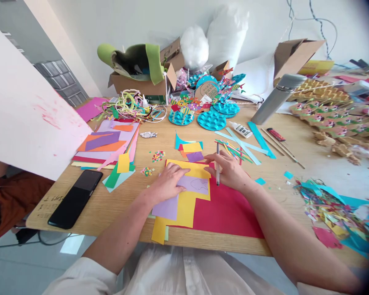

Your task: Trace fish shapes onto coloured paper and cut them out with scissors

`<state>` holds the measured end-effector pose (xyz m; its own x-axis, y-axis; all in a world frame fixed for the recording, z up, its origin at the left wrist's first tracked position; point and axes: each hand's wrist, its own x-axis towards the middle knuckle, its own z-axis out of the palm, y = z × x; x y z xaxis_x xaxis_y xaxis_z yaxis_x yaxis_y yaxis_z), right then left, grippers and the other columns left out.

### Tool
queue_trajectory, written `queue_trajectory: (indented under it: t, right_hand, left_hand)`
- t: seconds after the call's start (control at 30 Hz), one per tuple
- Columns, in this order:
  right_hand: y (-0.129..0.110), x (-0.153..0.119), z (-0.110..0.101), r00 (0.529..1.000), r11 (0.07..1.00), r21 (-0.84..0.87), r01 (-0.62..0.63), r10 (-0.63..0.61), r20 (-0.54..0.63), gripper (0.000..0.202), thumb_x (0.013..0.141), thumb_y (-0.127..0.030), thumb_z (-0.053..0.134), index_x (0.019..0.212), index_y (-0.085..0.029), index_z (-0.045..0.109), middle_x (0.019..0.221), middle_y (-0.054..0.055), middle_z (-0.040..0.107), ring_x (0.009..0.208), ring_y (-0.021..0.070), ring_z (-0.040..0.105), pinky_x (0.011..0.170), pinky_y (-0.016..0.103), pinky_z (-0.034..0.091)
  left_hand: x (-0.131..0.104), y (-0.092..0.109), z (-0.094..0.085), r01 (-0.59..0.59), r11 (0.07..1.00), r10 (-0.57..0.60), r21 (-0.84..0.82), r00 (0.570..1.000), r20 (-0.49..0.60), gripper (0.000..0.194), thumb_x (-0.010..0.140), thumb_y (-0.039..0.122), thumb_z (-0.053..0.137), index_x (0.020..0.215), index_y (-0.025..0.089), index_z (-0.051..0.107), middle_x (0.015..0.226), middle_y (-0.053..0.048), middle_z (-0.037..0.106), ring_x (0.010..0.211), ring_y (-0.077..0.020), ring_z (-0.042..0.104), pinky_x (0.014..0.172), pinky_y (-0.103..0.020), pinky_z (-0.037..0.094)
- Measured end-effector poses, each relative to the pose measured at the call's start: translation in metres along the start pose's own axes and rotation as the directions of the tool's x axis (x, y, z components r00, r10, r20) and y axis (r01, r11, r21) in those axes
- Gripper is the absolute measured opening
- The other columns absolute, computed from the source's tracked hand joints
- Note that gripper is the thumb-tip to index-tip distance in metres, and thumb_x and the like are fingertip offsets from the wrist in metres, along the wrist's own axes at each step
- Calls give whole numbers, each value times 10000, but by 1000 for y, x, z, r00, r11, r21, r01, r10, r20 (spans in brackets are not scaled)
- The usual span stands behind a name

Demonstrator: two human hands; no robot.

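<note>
A purple paper piece (187, 184) with a small drawn outline lies on yellow paper (186, 209), over a large red sheet (227, 213). My left hand (170, 182) rests on the purple piece, fingers spread and pointing right. My right hand (229, 170) holds a pen (218, 164) upright between its fingers, and its fingertips are near the right edge of the yellow paper. Another purple piece (166, 207) lies below my left hand. Small yellow (192, 147) and purple (195, 156) scraps are above the sheets.
A black phone (76, 198) and stacked coloured paper (104, 143) are at left. A glue bottle (240, 129), grey flask (278, 99) and wooden sticks (284, 148) stand or lie at back right. Paper scraps (335, 205) cover the right side. Blue round trays (211, 121) are at the back.
</note>
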<state>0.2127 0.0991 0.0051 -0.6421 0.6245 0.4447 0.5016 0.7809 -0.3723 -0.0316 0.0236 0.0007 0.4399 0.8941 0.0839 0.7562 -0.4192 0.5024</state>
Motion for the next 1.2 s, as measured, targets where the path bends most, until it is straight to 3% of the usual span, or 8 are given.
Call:
queue_trajectory:
  t: [0.2, 0.33, 0.5, 0.63, 0.77, 0.97, 1.1, 1.2]
  right_hand:
    - [-1, 0, 1, 1000, 1000, 17, 9, -9, -6, 232, 869, -241, 590, 1100, -223, 576, 938, 79, 710, 881, 252, 589, 729, 382, 500]
    - [-4, 0, 0, 1000, 993, 113, -30, 31, -6, 267, 867, -335, 621, 1105, -220, 586, 934, 81, 711, 893, 249, 616, 750, 382, 515]
    - [-14, 0, 2, 985, 943, 308, -128, 84, 152, 403, 822, -412, 680, 1152, -208, 573, 1041, 90, 698, 1004, 242, 649, 862, 384, 516]
    - [-27, -2, 11, 951, 862, 445, -242, 120, 285, 401, 824, -377, 670, 1172, -198, 581, 980, 77, 694, 879, 206, 671, 761, 331, 539]
    - [-34, -1, 16, 923, 790, 499, -356, 214, 319, 323, 844, -334, 622, 1132, -188, 612, 903, 61, 680, 761, 179, 651, 659, 296, 525]
    - [-12, 2, -4, 916, 711, 583, -394, 357, 183, 340, 795, -379, 673, 1068, -184, 622, 818, 30, 654, 668, 149, 607, 575, 263, 483]
    - [-1, 4, -14, 899, 665, 621, -414, 404, 167, 394, 760, -422, 712, 1062, -189, 613, 830, 32, 658, 642, 145, 600, 534, 256, 465]
    - [3, 3, -16, 910, 701, 590, -400, 379, 167, 388, 803, -439, 669, 1097, -195, 603, 829, 36, 669, 685, 165, 623, 585, 278, 490]
  left_hand:
    - [1, 2, 0, 37, 999, -37, -11, 999, 14, 575, 748, 181, 751, 1287, 181, 550, 1084, -82, 601, 1109, -253, 485, 995, -414, 390]
    - [1, 2, 1, 33, 999, -33, -8, 999, -33, 535, 753, 130, 714, 1261, 213, 568, 1056, -65, 605, 1073, -249, 516, 975, -423, 396]
    - [2, -3, 6, 2, 1000, -5, -29, 993, -122, 447, 770, -2, 583, 1166, 200, 630, 925, -41, 635, 940, -204, 575, 963, -408, 380]
    - [4, -4, 4, -34, 991, 12, -127, 986, -168, 412, 745, -33, 558, 1072, 189, 675, 822, -18, 634, 810, -166, 585, 865, -344, 429]
    - [4, 0, -2, -17, 948, -48, -316, 979, -198, 401, 730, 1, 594, 1061, 206, 688, 824, -15, 640, 763, -143, 588, 741, -267, 460]
    - [4, -9, -6, 97, 722, -358, -685, 899, -250, 556, 711, 260, 744, 1246, 203, 604, 865, -43, 675, 740, -169, 633, 680, -273, 488]
    - [6, -10, -10, 99, 484, -421, -869, 897, -132, 480, 649, 262, 781, 1111, 188, 673, 825, -52, 715, 732, -197, 663, 672, -300, 508]
    - [6, -5, -14, 110, 398, -449, -911, 889, -89, 365, 603, 231, 800, 955, 183, 718, 777, -43, 723, 692, -184, 658, 652, -289, 502]
